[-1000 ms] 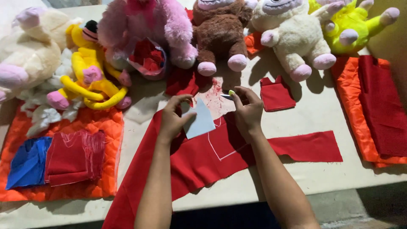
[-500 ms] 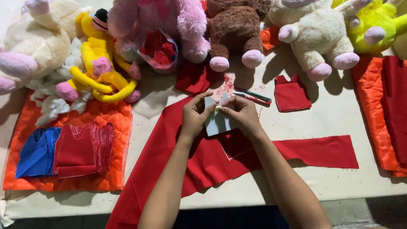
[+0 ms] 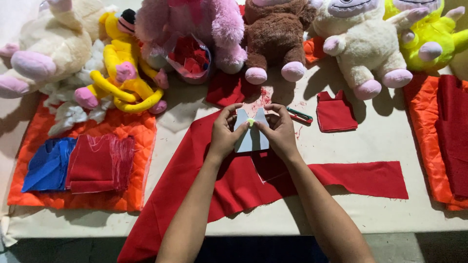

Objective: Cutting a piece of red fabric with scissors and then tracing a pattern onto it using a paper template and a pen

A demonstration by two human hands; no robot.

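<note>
My left hand (image 3: 225, 134) and my right hand (image 3: 280, 131) press a grey, vest-shaped card template (image 3: 251, 138) flat onto a long piece of red fabric (image 3: 229, 185) on the table. The right thumb and forefinger pinch a small yellow-green piece of chalk (image 3: 250, 122) at the template's top notch. The left fingers hold the template's left edge. White outline marks show on the red fabric just below the template.
A small cut red vest piece (image 3: 335, 113) and a red-handled tool (image 3: 299, 115) lie right of my hands. Several plush toys line the far edge, among them a brown bear (image 3: 275, 34). Orange quilted pads with stacked red pieces (image 3: 100, 163) and blue pieces (image 3: 48, 165) lie at the left.
The template, held tilted above the cloth a second ago, now lies flat on the red fabric with both hands pressing it. The chalk has come to its top notch.
</note>
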